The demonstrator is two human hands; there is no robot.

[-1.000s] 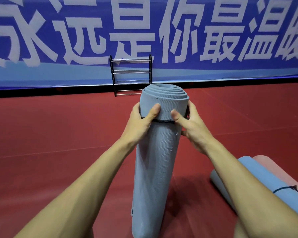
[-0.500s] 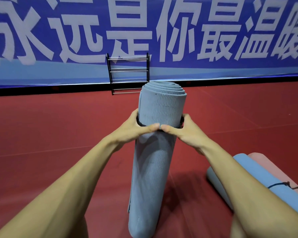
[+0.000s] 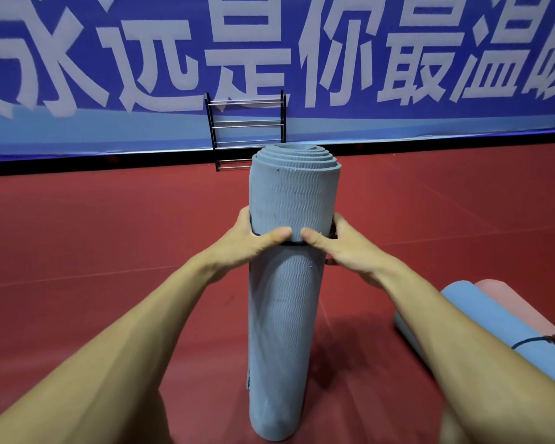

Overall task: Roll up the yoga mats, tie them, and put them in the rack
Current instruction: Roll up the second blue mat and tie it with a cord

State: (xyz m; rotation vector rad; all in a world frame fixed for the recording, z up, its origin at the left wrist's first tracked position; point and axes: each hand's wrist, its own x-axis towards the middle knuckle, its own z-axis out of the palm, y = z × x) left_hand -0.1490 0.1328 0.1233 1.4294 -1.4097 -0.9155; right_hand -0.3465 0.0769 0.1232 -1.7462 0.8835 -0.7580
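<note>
Left hand (image 3: 252,243) and right hand (image 3: 342,248) both grip the upright rolled grey-blue yoga mat (image 3: 289,283), thumbs pressing its black strap (image 3: 293,242).

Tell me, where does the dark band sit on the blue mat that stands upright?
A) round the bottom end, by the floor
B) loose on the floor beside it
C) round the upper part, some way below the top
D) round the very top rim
C: the dark band crosses the upright mat some way below its spiral top and far above the red floor.
</note>
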